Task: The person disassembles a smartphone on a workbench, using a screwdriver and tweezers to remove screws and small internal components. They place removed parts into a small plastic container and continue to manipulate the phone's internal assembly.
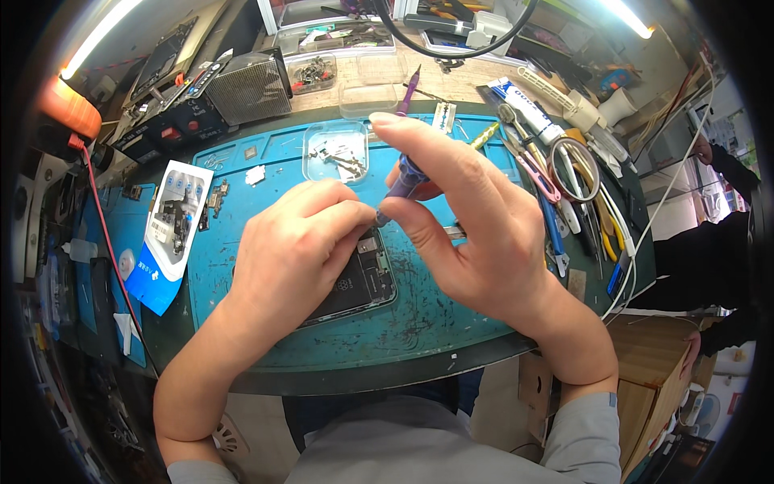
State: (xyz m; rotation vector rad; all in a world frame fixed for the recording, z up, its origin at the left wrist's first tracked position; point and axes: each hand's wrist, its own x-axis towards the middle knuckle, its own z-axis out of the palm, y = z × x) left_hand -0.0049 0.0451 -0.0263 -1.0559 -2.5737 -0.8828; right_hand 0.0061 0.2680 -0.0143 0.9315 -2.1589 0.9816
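Observation:
My right hand (484,226) grips a purple-blue screwdriver (405,179) held upright and slightly tilted, thumb on its side and index finger raised over its top. My left hand (294,254) is closed at the screwdriver's lower end, thumb and index finger pinched; what lies in the pinch is too small to make out. Under both hands an opened black phone (347,290) lies on a blue work mat (403,331), partly hidden by my left hand. Behind them is a clear plastic box (335,153) with small metal parts.
An opened white-and-blue packet (157,286) with parts lies left. Tweezers, pliers (609,222) and other tools crowd the mat's right. An electronic device (218,93) stands back left, a red cable (105,226) hangs left. Two other people's hands (691,351) and dark sleeves show at far right.

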